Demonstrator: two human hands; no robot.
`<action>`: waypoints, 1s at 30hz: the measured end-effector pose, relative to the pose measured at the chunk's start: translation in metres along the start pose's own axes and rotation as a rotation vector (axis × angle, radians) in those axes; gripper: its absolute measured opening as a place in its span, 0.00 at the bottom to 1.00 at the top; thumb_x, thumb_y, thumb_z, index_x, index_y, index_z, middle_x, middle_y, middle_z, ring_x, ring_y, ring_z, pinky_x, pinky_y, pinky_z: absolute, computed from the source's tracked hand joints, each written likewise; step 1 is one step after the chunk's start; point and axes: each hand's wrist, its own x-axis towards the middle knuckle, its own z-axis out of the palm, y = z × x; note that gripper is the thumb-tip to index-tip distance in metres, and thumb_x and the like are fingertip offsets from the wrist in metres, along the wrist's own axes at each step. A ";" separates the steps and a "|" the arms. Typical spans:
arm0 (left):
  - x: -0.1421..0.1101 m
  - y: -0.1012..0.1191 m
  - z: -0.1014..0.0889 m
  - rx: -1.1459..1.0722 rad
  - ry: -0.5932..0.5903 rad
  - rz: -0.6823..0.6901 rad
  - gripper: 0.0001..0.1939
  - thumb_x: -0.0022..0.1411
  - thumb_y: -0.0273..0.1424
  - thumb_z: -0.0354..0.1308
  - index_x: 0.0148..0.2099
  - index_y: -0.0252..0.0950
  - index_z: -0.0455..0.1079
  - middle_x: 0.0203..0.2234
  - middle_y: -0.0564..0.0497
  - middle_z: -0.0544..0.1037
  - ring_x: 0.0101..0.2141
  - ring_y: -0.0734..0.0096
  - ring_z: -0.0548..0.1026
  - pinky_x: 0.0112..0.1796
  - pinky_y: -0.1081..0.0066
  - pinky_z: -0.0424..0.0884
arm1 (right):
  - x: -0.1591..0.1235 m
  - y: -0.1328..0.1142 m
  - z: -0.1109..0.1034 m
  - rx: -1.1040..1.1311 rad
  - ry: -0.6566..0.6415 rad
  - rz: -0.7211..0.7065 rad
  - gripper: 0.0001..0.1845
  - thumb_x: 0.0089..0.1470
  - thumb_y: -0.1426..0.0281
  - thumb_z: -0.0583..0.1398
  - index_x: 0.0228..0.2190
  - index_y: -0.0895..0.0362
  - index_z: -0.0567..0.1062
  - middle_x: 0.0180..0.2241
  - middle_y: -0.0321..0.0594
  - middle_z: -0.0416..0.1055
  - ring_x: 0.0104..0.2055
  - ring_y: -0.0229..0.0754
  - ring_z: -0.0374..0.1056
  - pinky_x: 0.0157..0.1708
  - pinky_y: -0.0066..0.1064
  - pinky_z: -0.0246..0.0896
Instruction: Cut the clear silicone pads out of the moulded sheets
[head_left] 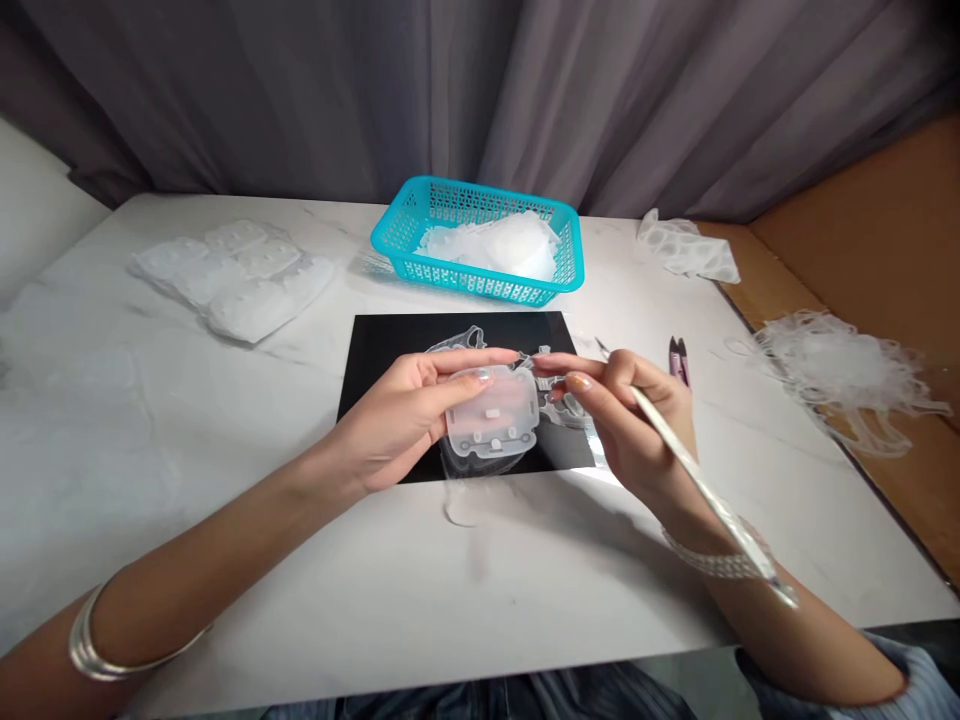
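1. Your left hand [420, 395] grips the part [493, 410] by its left side, thumb on top, holding it above the mat [390, 340]. The part looks smooth, so a light pinch could let it twist or slip if anything pushes on its right edge.

2. Your right hand [637, 415] is closed around the tool [697, 485], with index finger and thumb reaching to the part's right edge. Whether they touch it or pinch something there, I cannot tell. Sharing those fingers between two jobs could loosen your hold on the tool.

3. The tool's tip points up and away, just beyond your right fingers. If it is sharp, turning the wrist inward could bring it against your left fingers, which lie close by.

4. Clear scraps [570, 412] lie on the mat behind and beside the part. Being see-through, they could be mistaken for its edge, or catch on it if you lower it there.

5. Glare on the mat's right corner could hide a thin edge or a small fragment from you.

6. The tool's back end sticks out over your right wrist, near the bracelet [712, 560]; a sharp bend of the wrist could snag the two together.
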 end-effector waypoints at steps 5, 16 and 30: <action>0.002 0.004 -0.004 -0.096 0.031 -0.040 0.12 0.65 0.25 0.57 0.49 0.34 0.77 0.42 0.44 0.82 0.45 0.64 0.78 0.45 0.65 0.77 | -0.002 0.006 -0.011 -0.347 0.006 -0.555 0.20 0.51 0.84 0.59 0.20 0.53 0.57 0.44 0.36 0.79 0.43 0.46 0.75 0.34 0.39 0.71; 0.003 0.005 -0.002 -0.066 0.095 -0.113 0.16 0.63 0.27 0.59 0.53 0.36 0.74 0.52 0.43 0.76 0.49 0.60 0.76 0.45 0.64 0.77 | -0.013 0.004 -0.002 -0.584 -0.101 -0.526 0.25 0.54 0.80 0.62 0.15 0.53 0.57 0.33 0.34 0.81 0.30 0.41 0.76 0.23 0.33 0.68; 0.004 0.004 -0.010 0.057 -0.033 -0.157 0.11 0.64 0.29 0.60 0.46 0.32 0.78 0.44 0.42 0.81 0.44 0.67 0.79 0.48 0.71 0.75 | 0.003 0.000 -0.010 0.158 0.063 0.147 0.27 0.54 0.72 0.65 0.18 0.53 0.52 0.21 0.33 0.71 0.23 0.36 0.66 0.24 0.31 0.59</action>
